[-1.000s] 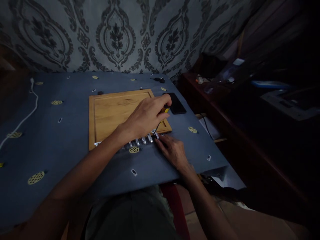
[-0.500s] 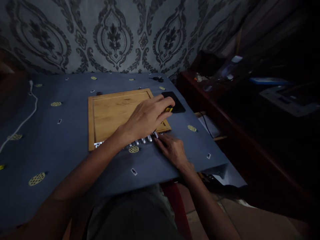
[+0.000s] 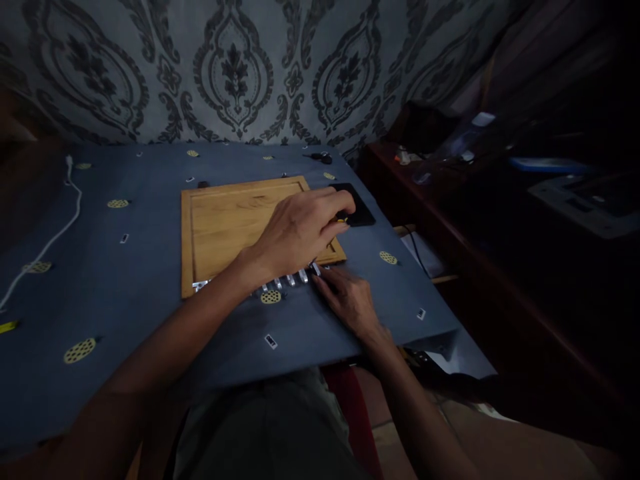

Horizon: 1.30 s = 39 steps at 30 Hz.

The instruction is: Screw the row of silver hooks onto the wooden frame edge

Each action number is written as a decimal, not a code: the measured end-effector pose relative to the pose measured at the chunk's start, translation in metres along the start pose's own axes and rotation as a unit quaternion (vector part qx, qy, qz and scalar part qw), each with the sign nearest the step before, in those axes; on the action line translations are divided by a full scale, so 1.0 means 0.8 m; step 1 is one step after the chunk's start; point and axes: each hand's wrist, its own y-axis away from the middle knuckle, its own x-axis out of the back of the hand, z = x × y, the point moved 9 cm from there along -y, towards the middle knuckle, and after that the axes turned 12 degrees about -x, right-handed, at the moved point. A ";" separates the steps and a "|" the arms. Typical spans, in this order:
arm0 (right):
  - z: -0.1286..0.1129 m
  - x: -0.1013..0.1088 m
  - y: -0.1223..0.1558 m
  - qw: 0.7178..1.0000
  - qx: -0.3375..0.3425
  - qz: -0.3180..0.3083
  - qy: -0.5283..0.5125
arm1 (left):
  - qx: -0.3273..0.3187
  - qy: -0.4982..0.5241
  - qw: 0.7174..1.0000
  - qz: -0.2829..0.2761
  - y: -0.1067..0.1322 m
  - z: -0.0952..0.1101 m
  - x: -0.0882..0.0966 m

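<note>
A wooden board with a framed border lies flat on the table. Along its near edge runs a metal rail with several hooks, partly covered by my left forearm. My left hand is over the board's right part, its fingers curled round a black-and-yellow handle that looks like a screwdriver's; its lower end is mostly hidden by the hand. My right hand rests on the table at the board's near right corner, thumb and fingers closed at the rail's right end, by the last hook.
Beyond my left hand lies a flat black phone-like slab. Dark keys or a similar small item sit at the back. A white cable runs down the left. A dark red cabinet stands beyond the table's right edge.
The view has shifted slightly, so everything sits a little further right. My left hand has turned slightly over the handle, and less yellow shows. My right hand stays at the rail's end.
</note>
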 end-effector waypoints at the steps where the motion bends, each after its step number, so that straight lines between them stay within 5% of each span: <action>1: 0.001 0.000 0.000 1.000 -0.001 0.001 -0.003 | -0.001 0.000 1.000 -0.007 0.000 0.000 0.000; 22: -0.001 0.001 0.000 1.000 0.009 0.002 0.005 | -0.011 0.023 0.999 -0.025 0.001 0.001 -0.002; 39: 0.001 0.002 -0.001 0.999 0.004 -0.007 -0.037 | 0.002 0.020 0.998 0.051 -0.002 0.004 0.023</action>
